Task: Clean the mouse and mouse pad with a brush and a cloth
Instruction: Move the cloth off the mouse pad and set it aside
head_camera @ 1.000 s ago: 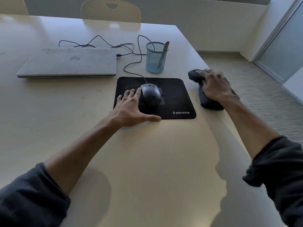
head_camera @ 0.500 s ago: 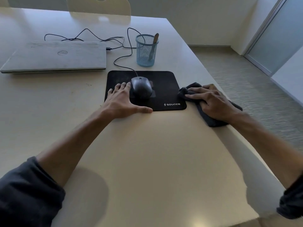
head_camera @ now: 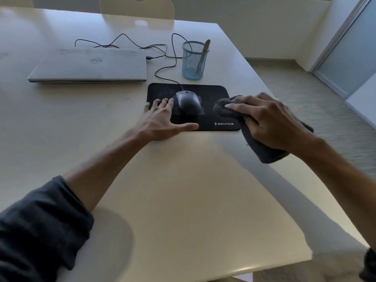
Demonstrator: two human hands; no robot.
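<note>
Mouse (head_camera: 188, 103) and mouse pad (head_camera: 211, 92) are in front of me on the pale table (head_camera: 183, 190); the mouse sits on the left half of the black pad, and its cable (head_camera: 162, 75) runs from its far end toward the closed silver laptop (head_camera: 89, 65), which lies beyond the pad and to the left of it. My left hand (head_camera: 162, 121) lies flat on the near left corner of the pad, with the fingers spread and straight, holding nothing; the fingertips (head_camera: 170, 101) are just beside the left flank of the mouse, and the thumb stretches along the near edge of the pad. My right hand (head_camera: 268, 123) is closed around a dark grey cloth (head_camera: 262, 151). The bunched front end of the cloth is over the right part of the pad, near the mouse but apart from it, and the rest of the cloth hangs out under my palm, past the right edge of the pad. If the cloth presses on the pad or is slightly above it, I cannot tell. Behind the pad stands a blue mesh cup (head_camera: 194, 61), and a brush handle (head_camera: 203, 54) of light wood leans inside it. The two hands are apart, with the mouse between them.
</note>
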